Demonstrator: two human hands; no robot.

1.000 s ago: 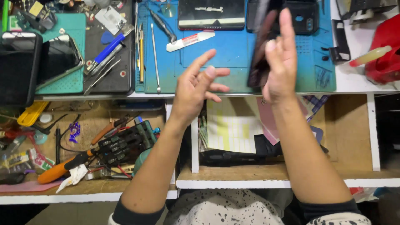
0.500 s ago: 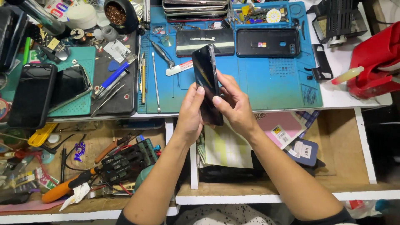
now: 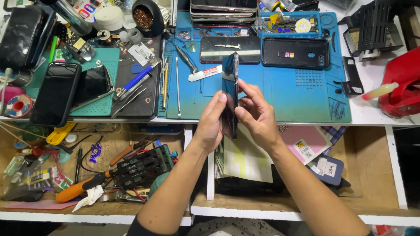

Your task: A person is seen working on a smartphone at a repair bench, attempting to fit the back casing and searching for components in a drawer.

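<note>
Both hands, left (image 3: 210, 124) and right (image 3: 258, 116), grip the phone (image 3: 230, 94) edge-on above the mat (image 3: 280, 94), fingers working its seam; steady prying pressure comes next.

1 head-worn camera looks steeply down, close above the fingers (image 3: 245, 94), with the blue rubber work mat (image 3: 284, 94) just beyond them.

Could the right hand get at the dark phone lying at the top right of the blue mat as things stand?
Probably yes, once freed: the right hand helps the left hand grip an edge-on phone, and bare blue mat separates it from the dark phone.
</note>
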